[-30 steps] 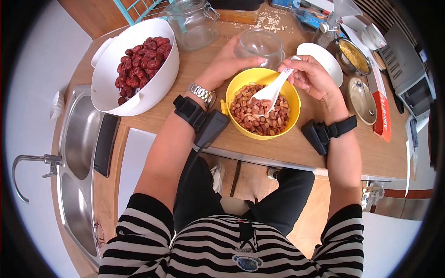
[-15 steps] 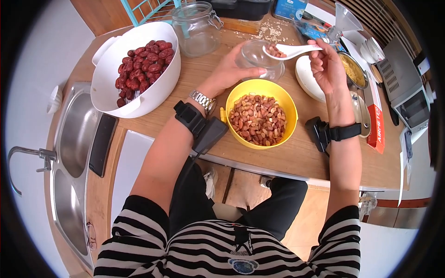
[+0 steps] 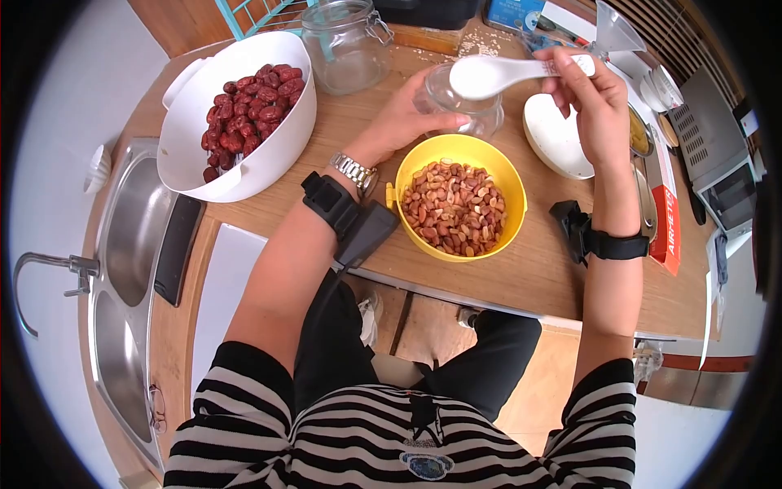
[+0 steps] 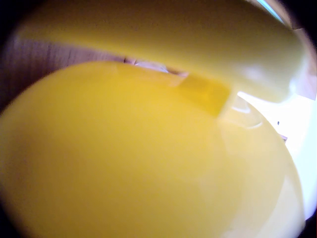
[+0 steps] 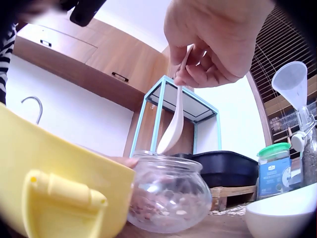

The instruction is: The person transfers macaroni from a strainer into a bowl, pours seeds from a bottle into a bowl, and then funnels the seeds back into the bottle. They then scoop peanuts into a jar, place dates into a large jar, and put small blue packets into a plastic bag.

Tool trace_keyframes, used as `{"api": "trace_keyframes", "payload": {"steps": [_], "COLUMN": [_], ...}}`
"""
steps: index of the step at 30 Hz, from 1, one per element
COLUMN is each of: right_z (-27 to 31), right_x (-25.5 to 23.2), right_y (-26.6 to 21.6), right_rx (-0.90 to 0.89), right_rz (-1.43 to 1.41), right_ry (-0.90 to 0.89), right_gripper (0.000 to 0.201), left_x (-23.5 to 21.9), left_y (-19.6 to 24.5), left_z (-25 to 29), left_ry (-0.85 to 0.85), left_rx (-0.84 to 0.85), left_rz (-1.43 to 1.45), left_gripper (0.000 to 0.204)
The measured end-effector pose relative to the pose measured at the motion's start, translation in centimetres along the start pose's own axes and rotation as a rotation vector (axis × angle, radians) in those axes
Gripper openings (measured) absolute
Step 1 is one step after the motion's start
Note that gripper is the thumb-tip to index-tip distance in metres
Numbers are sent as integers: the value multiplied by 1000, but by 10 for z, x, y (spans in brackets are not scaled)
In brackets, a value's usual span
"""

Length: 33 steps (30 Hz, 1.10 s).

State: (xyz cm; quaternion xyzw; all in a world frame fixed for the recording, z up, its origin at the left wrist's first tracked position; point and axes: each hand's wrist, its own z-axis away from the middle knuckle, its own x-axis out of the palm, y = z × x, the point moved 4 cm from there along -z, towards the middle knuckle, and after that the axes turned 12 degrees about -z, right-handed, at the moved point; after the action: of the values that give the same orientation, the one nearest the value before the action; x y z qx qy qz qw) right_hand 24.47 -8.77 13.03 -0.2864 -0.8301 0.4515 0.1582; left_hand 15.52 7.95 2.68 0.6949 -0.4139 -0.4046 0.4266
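Observation:
My right hand (image 3: 599,110) pinches the handle of a white soup spoon (image 3: 481,77). In the head view its bowl overlaps the mouth of a small round glass jar (image 5: 173,191); the right wrist view shows it tipped steeply down at the jar's rim. Some nuts lie at the jar's bottom. My left hand (image 3: 399,122) holds that jar from the left, thumb along its near side. Just nearer to me stands a yellow bowl (image 3: 511,167) of shelled peanuts (image 3: 452,212). The left wrist view is mostly filled by the yellow bowl's outer wall (image 4: 124,153).
A white basket (image 3: 281,167) of red dates (image 3: 252,114) stands left, by the sink (image 3: 130,236). Behind are a clip-top glass jar (image 3: 346,61) and scattered flakes (image 3: 489,41). On the right lie a white bowl (image 3: 562,143) and a red box (image 3: 668,228).
My right hand has lifted the spoon of peanuts from the yellow bowl, brought it over the small jar and tipped it. The spoon now looks emptied. My left hand has stayed on the jar.

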Motion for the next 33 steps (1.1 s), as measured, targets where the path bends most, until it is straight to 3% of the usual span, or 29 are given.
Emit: {"api": "trace_keyframes", "payload": {"steps": [2,4,5,13,15,21,25,33], "right_z": [1,4,5,13,15,22,19,14], "right_x": [0,10,15,22,24,26,16,0], "right_y": [0,5,5,29,36,50,60,66], "right_rx": [11,177,209,364,476,767,809,814], "right_rz": [-62,-39,4,-10,-44,-140,-195,-562], "right_ry": [-30,-273,-311,-441,-500,-479,-432,-134], "right_gripper": [20,19,19,17,16,19,20,21], "left_x": [-1,0,2,1,1,2,2,2], "left_y": [0,0,9,11,18,21,17,18], "left_z": [0,0,3,3,6,7,5,4], "left_ry": [6,-15,-28,-14,-4,4,3,-3], "left_rx": [28,-14,-20,-17,-29,-83,-70,-9], "left_rz": [-30,46,64,26,13,-4,-14,-16], "left_gripper": [79,77,75,76,76,77,76,72]}}
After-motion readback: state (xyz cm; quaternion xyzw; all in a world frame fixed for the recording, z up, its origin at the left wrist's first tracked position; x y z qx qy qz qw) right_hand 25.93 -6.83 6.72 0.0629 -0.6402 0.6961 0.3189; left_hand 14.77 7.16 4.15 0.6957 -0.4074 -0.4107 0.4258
